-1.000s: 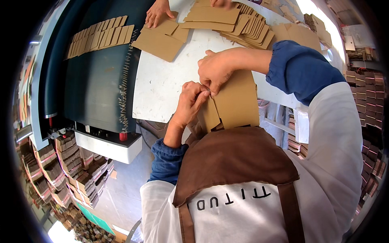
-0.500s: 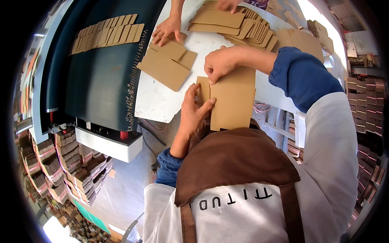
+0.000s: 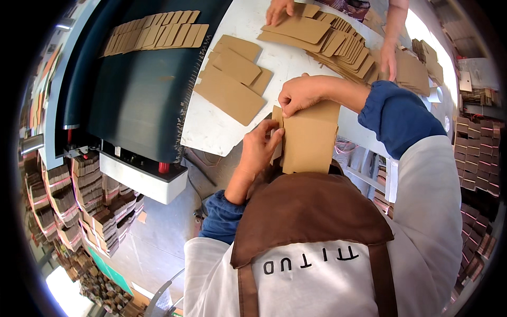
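I hold a brown cardboard box blank point(image 3: 309, 140) upright in front of my chest, just past the edge of the white table point(image 3: 216, 129). My left hand point(image 3: 260, 149) grips its left side, fingers curled over a narrow flap. My right hand point(image 3: 300, 94) pinches the top left corner of the same blank. Loose flat blanks point(image 3: 232, 79) lie on the table beyond my hands.
A dark conveyor belt point(image 3: 142, 90) on the left carries a row of small cardboard pieces point(image 3: 156, 38). Another person's hands point(image 3: 278, 9) rest on a fanned stack of blanks point(image 3: 327, 39) at the far side. Stacks of folded boxes point(image 3: 79, 206) fill the floor at the left, and shelves point(image 3: 475, 158) stand at the right.
My hands have lifted the blank off my chest and turned it more upright, my left hand shifting to its left flap. The other person's hand has left the loose blanks on the table.
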Motion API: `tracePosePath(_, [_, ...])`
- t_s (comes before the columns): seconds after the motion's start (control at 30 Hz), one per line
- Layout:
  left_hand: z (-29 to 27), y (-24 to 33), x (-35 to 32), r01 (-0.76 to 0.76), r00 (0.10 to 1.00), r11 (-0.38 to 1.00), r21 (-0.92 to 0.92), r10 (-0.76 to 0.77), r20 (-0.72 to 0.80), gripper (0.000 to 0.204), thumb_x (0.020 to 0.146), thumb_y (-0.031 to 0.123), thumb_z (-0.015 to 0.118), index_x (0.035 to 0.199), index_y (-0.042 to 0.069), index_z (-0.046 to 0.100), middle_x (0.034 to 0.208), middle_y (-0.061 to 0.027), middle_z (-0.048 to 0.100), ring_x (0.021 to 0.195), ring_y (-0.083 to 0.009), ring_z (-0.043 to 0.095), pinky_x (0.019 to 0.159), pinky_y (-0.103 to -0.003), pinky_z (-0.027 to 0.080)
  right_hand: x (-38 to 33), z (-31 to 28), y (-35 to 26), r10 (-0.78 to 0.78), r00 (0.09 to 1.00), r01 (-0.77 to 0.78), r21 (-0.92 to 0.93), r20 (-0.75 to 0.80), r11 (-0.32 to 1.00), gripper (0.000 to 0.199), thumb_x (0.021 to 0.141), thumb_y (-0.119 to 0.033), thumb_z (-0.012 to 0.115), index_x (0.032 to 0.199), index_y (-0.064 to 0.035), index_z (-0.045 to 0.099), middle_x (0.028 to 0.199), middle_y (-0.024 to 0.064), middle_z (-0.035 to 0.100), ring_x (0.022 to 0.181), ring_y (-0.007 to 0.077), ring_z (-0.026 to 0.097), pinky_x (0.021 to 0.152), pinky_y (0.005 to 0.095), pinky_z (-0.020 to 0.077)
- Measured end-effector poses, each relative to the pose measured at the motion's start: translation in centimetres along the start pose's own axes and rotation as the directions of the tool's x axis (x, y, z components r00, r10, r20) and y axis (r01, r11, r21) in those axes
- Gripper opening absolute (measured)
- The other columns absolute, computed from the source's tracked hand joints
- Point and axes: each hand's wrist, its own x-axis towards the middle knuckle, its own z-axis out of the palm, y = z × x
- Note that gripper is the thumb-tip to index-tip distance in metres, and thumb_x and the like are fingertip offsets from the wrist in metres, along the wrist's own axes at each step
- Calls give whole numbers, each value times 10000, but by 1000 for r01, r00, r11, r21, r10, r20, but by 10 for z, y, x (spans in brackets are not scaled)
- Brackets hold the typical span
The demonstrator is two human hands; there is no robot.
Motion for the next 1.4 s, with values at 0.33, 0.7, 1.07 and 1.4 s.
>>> tracePosePath(0.33, [-4,7,4,-57,998,977,207,53,23,207,907,159,635,1024,-11,625,869,-174,696,781,-263,693,660,-332,536,2,2,6,-24,999,27,80,-35,996,223,714,-334,689,761,-116,685,779,26,679,804,212,613,939,586,292])
tracePosePath(0.7, [-33,-17,-28,41,924,999,-14,-44,-381,212,933,170,621,986,-34,650,811,-76,650,741,-130,600,695,-282,486,-6,0,40,41,921,117,375,-387,920,312,828,-375,655,765,-70,663,708,42,643,657,154,572,617,286,439])
tracePosePath(1.07, [-92,-10,0,562,824,489,-667,-405,397,274,888,141,682,1112,-16,663,1001,-77,700,871,-131,664,748,-262,542,-16,60,-20,120,748,81,269,-653,960,298,878,-328,646,882,-30,641,860,103,644,801,205,574,771,354,429])
tracePosePath(1.4, [-90,-4,7,648,761,444,-619,-334,556,252,874,109,693,1096,-5,660,954,-54,699,831,-107,669,709,-219,540,-32,48,-23,-376,733,378,-120,-568,918,320,846,-207,678,1126,-55,657,1121,78,645,1067,269,572,925,368,455])
